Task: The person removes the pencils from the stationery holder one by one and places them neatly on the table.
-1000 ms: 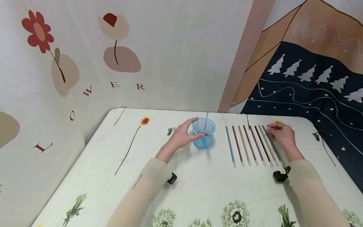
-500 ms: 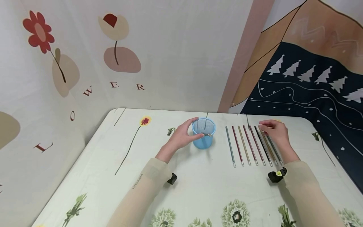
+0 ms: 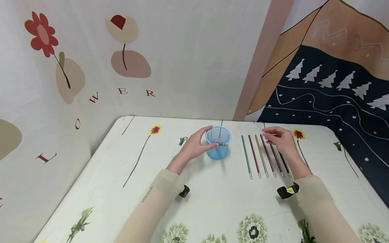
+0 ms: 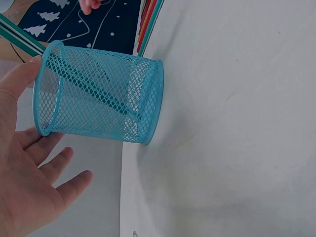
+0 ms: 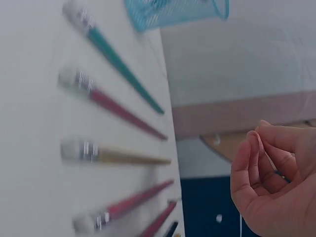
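Observation:
A light-blue mesh pencil cup [image 3: 218, 153] stands on the table. My left hand [image 3: 194, 146] grips its rim, thumb on the near side and fingers round the far side. In the left wrist view a green striped stick [image 4: 19, 37] slants across the cup [image 4: 98, 94] and shows through the mesh. To the cup's right lies a row of pencils with white erasers: teal [image 3: 247, 157], red [image 3: 254, 157], gold [image 3: 261, 157] and several more. My right hand [image 3: 282, 140] hovers above the row, fingers loosely curled, nothing visibly held. Its wrist may cover the rightmost pencils.
The table [image 3: 212, 202] wears a white cloth printed with flowers. Its back edge meets a pale hanging cloth [image 3: 188, 67], with a dark tree-print part [image 3: 328, 98] at the right. Black devices are strapped to both wrists.
The right hand has moved left along the row, from the rightmost pencil to over the middle ones. The left hand and the cup have stayed put.

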`<action>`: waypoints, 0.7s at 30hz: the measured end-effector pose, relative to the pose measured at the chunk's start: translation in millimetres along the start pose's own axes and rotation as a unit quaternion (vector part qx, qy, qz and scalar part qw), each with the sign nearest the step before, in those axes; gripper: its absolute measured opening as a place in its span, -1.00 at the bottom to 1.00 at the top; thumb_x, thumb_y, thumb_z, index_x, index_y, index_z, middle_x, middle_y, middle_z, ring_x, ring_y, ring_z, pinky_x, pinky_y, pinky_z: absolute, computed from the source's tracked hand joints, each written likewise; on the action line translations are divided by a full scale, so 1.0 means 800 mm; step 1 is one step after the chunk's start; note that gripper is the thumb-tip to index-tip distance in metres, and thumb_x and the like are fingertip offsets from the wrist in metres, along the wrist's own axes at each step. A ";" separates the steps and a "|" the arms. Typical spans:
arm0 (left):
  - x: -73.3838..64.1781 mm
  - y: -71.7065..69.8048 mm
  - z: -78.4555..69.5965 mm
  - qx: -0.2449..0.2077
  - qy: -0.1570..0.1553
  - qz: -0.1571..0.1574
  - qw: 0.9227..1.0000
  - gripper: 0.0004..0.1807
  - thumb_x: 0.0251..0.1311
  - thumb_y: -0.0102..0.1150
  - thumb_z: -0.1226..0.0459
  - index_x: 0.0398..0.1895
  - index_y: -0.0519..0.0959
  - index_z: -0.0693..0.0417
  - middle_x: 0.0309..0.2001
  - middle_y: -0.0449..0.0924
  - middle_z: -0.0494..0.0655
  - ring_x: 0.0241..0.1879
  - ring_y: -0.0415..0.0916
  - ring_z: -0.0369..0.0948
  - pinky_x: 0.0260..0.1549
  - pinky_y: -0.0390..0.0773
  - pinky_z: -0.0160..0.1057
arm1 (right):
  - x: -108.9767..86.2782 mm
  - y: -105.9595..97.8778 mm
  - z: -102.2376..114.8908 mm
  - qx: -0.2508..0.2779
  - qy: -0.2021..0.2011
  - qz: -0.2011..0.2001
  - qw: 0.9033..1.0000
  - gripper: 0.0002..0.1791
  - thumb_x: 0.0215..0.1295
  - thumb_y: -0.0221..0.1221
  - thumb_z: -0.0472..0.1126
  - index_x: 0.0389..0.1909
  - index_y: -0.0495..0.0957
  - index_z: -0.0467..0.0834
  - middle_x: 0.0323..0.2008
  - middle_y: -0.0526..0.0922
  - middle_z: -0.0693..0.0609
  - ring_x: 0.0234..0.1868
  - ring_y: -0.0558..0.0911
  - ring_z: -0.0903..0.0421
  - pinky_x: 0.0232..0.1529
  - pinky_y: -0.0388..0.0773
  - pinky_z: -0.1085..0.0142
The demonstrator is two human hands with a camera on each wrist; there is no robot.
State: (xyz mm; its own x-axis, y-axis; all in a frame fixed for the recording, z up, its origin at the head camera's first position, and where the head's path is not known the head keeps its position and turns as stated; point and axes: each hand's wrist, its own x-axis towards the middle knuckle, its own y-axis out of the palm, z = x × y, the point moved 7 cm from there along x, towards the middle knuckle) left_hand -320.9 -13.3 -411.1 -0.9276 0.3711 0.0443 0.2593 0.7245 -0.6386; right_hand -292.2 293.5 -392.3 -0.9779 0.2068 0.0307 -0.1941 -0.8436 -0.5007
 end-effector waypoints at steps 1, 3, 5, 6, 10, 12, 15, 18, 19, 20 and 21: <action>0.000 0.000 0.000 -0.001 0.000 0.000 1.000 -0.10 0.15 0.36 -0.09 0.53 0.20 -0.16 0.52 0.23 -0.13 0.52 0.16 -0.04 0.47 0.27 0.11 | -0.002 0.004 0.004 0.004 -0.004 0.006 1.000 -0.59 0.45 0.16 -0.07 0.16 0.56 -0.24 -0.01 0.62 -0.05 -0.26 0.61 0.34 -0.24 0.60 0.67; 0.000 0.000 0.000 -0.003 0.000 0.000 1.000 -0.11 0.15 0.36 -0.09 0.53 0.21 -0.16 0.52 0.23 -0.13 0.52 0.16 -0.04 0.47 0.26 0.11 | -0.006 0.013 0.013 -0.002 -0.016 0.027 1.000 -0.57 0.47 0.12 -0.06 0.20 0.53 -0.25 0.07 0.58 -0.15 -0.21 0.61 0.34 -0.19 0.59 0.67; 0.000 0.000 -0.001 -0.004 0.001 0.000 1.000 -0.11 0.16 0.36 -0.09 0.53 0.21 -0.16 0.52 0.24 -0.13 0.52 0.16 -0.04 0.47 0.26 0.12 | -0.010 0.023 0.020 -0.002 -0.016 0.042 0.999 -0.57 0.48 0.11 -0.04 0.21 0.53 -0.22 0.11 0.56 -0.18 -0.20 0.60 0.33 -0.17 0.58 0.68; 0.000 0.000 -0.001 -0.003 0.001 0.000 1.000 -0.11 0.16 0.36 -0.09 0.53 0.20 -0.16 0.52 0.24 -0.13 0.52 0.16 -0.04 0.46 0.27 0.12 | -0.011 0.027 0.024 0.002 -0.017 0.047 0.999 -0.57 0.48 0.11 -0.06 0.21 0.53 -0.23 0.12 0.56 -0.19 -0.20 0.61 0.31 -0.16 0.59 0.67; 0.000 -0.001 -0.001 -0.002 0.001 0.000 1.000 -0.10 0.15 0.36 -0.09 0.53 0.20 -0.16 0.52 0.24 -0.12 0.52 0.16 -0.03 0.46 0.27 0.12 | -0.017 0.044 0.037 0.006 -0.019 0.066 0.998 -0.61 0.48 0.12 -0.09 0.20 0.54 -0.20 0.11 0.58 -0.18 -0.18 0.63 0.23 -0.15 0.61 0.64; 0.000 -0.001 -0.001 -0.001 0.001 -0.001 1.000 -0.10 0.15 0.36 -0.09 0.53 0.21 -0.15 0.52 0.24 -0.12 0.52 0.16 -0.03 0.46 0.26 0.12 | -0.018 0.052 0.042 0.009 -0.026 0.073 0.997 -0.63 0.48 0.13 -0.12 0.18 0.55 -0.21 0.10 0.59 -0.19 -0.19 0.64 0.20 -0.14 0.63 0.61; 0.001 -0.001 -0.001 -0.001 0.002 -0.002 1.000 -0.11 0.16 0.36 -0.09 0.53 0.21 -0.15 0.52 0.24 -0.12 0.52 0.17 -0.04 0.47 0.26 0.11 | -0.021 0.063 0.051 0.011 -0.045 0.088 0.995 -0.65 0.47 0.14 -0.13 0.15 0.56 -0.23 0.09 0.61 -0.21 -0.21 0.63 0.22 -0.13 0.64 0.58; 0.001 -0.001 0.000 0.000 0.003 -0.002 1.000 -0.11 0.16 0.36 -0.09 0.53 0.21 -0.15 0.52 0.24 -0.12 0.52 0.17 -0.04 0.46 0.27 0.10 | -0.025 0.074 0.059 0.023 -0.062 0.099 0.993 -0.66 0.45 0.16 -0.17 0.12 0.58 -0.26 0.07 0.62 -0.24 -0.23 0.62 0.27 -0.13 0.66 0.54; 0.002 0.000 0.000 0.000 0.003 -0.002 1.000 -0.11 0.16 0.36 -0.09 0.53 0.21 -0.15 0.52 0.24 -0.12 0.52 0.18 -0.04 0.46 0.27 0.10 | -0.027 0.077 0.062 0.026 -0.066 0.102 0.992 -0.67 0.44 0.17 -0.17 0.11 0.58 -0.27 0.06 0.63 -0.24 -0.23 0.62 0.27 -0.12 0.67 0.51; 0.002 0.000 0.000 -0.001 0.002 -0.002 1.000 -0.11 0.16 0.36 -0.09 0.53 0.21 -0.15 0.52 0.24 -0.12 0.52 0.18 -0.04 0.46 0.27 0.10 | -0.030 0.080 0.065 0.032 -0.069 0.106 0.991 -0.67 0.43 0.18 -0.18 0.10 0.59 -0.27 0.05 0.63 -0.23 -0.23 0.62 0.27 -0.12 0.68 0.51; 0.001 0.000 0.000 -0.002 0.001 -0.002 1.000 -0.11 0.16 0.36 -0.09 0.53 0.21 -0.15 0.52 0.24 -0.12 0.52 0.18 -0.04 0.46 0.27 0.10 | -0.031 0.083 0.067 0.036 -0.070 0.110 0.991 -0.68 0.43 0.19 -0.18 0.10 0.59 -0.26 0.04 0.63 -0.22 -0.24 0.62 0.27 -0.13 0.68 0.51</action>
State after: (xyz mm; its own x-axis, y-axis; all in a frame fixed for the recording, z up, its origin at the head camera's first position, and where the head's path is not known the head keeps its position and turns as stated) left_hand -321.9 -12.9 -410.7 -0.9282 0.3691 0.0475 0.2571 0.7282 -0.6353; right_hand -284.8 205.6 -380.2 -0.9973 -0.0524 0.0504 0.0245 -0.8946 -0.4462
